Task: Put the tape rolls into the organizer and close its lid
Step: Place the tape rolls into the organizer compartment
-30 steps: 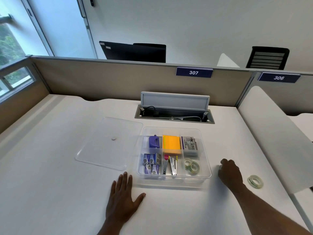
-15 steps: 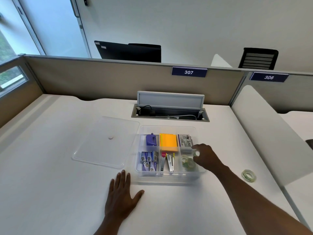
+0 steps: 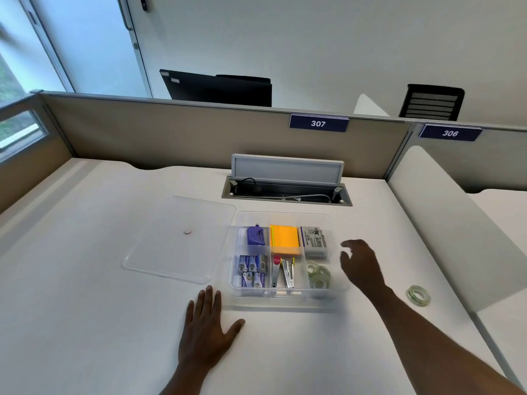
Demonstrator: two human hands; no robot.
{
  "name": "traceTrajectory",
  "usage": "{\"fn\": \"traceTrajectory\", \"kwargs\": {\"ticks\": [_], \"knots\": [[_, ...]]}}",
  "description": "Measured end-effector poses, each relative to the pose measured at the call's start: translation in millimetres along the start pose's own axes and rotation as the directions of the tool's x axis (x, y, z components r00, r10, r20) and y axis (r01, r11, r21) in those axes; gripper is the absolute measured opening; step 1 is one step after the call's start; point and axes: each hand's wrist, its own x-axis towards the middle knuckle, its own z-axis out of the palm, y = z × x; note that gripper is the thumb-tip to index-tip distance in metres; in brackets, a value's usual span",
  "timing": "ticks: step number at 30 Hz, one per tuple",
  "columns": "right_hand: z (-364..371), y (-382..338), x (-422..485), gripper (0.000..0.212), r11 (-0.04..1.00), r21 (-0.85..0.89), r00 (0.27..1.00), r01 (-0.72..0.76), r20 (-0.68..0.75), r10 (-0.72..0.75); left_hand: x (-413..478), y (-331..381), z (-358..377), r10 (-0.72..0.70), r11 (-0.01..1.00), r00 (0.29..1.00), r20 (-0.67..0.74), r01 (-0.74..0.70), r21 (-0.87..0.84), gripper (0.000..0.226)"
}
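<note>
Left hand [image 3: 206, 326] flat on the desk [image 3: 85, 323], palm down, fingers spread, holding nothing; it sits just in front of the organizer's near-left corner, as in the two earlier frames, no change. Probably bracing.

Right hand [image 3: 360, 266]: half a second ago it was over the organizer's near-right compartment with a roll pinched in the fingertips. Now it is just outside the right wall, empty, fingers loosely open and curled, palm turned toward the box, forearm running back to the lower right corner. Roll released, hand pulling back.

Organizer [image 3: 288, 298], clear plastic, six compartments. The tape rolls in the box [image 3: 318, 276] sit in the near-right compartment, a small heap, leaning on one another; more there than a second ago. Exact count hard to read through the clear plastic. Other compartments: staple boxes [image 3: 252, 270] near-left, staple removers [image 3: 282, 276] near-middle, sticky notes [image 3: 285, 240] far-middle.

One tape roll [image 3: 418, 295] lies flat on the desk, well apart to the right of the organizer, behind the right forearm. Judgement: this is the last roll to be moved; the right hand is best placed for it.

Lid [image 3: 182, 238] lies flat on the desk just left of the organizer, its right edge nearly touching the box. Not yet fitted. Closing comes after the last roll; the left hand is nearer the lid.
</note>
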Motion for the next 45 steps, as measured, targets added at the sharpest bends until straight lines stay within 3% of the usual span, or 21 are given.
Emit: {"fn": "traceTrajectory", "kwargs": {"ticks": [2,4,7,10,12,14,19,22,25,27,29,32,34,36,39,45], "knots": [[-6.0,16.2,-1.0,0.028,0.990,-0.078,0.993,-0.115,-0.044,0.112,-0.5,-0.1,0.0,0.000,1.000,1.000,-0.002,0.000,0.004,0.092],[-10.7,34.7,-4.5,0.037,0.936,-0.193,0.954,-0.296,-0.001,0.301,-0.8,0.2,-0.3,-0.003,1.000,1.000,-0.002,0.003,0.013,0.093],[-20.8,62.5,-12.9,0.040,0.768,-0.356,0.806,-0.532,0.063,0.588,0.0,1.0,-0.6,-0.005,1.000,1.000,-0.004,0.005,0.008,0.092],[-27.4,83.4,-23.4,0.040,0.655,-0.431,0.674,-0.620,0.134,0.726,0.2,0.9,-0.3,-0.006,1.000,1.000,-0.009,0.007,0.014,0.092],[-23.9,92.8,-29.7,0.037,0.634,-0.440,0.645,-0.636,0.146,0.750,0.4,0.8,0.7,-0.011,1.000,1.000,-0.006,0.011,0.012,0.093],[-21.0,99.1,-36.6,0.033,0.646,-0.465,0.667,-0.605,0.148,0.731,0.2,0.9,0.9,-0.012,1.000,1.000,0.002,0.012,0.006,0.094],[-27.5,104.5,-38.2,0.038,0.764,-0.453,0.806,-0.459,0.149,0.573,0.7,0.8,0.1,-0.007,1.000,1.000,-0.003,0.007,-0.011,0.094],[-27.9,99.3,-37.6,0.037,0.743,-0.420,0.786,-0.522,0.102,0.610,0.6,1.0,0.5,-0.009,1.000,1.000,-0.006,0.009,-0.014,0.094],[-25.8,97.4,-40.6,0.029,0.714,-0.399,0.728,-0.575,0.149,0.670,0.5,0.4,0.8,-0.011,1.000,1.000,-0.011,0.011,-0.014,0.095],[-24.9,97.0,-41.3,0.024,0.757,-0.365,0.759,-0.542,0.172,0.627,0.6,0.5,0.6,-0.011,1.000,1.000,-0.017,0.011,-0.013,0.095],[-24.9,92.3,-37.7,0.025,0.812,-0.270,0.815,-0.518,0.132,0.564,0.6,1.2,0.8,-0.012,1.000,1.000,-0.022,0.012,-0.014,0.096],[-26.5,68.7,-22.1,0.032,0.843,-0.105,0.843,-0.528,0.058,0.535,0.6,1.1,1.9,-0.014,1.000,0.999,-0.036,0.013,-0.026,0.097],[-26.4,49.4,-9.0,0.031,0.905,-0.003,0.905,-0.426,0.006,0.426,1.1,0.7,2.6,-0.015,1.000,0.999,-0.034,0.014,-0.022,0.098],[-24.7,32.2,2.9,0.031,0.973,0.032,0.973,-0.230,-0.002,0.230,1.2,0.4,2.7,-0.014,1.000,0.999,-0.032,0.013,-0.019,0.097],[-19.3,9.4,16.0,0.036,0.997,0.082,0.995,-0.012,0.095,0.004,1.1,0.5,2.4,-0.019,1.000,1.000,-0.024,0.018,-0.025,0.097],[-1.1,-22.3,15.4,0.040,0.997,0.044,0.897,0.065,0.435,-0.077,1.4,0.3,2.1,-0.021,0.999,1.000,-0.014,0.020,-0.037,0.097]]}}
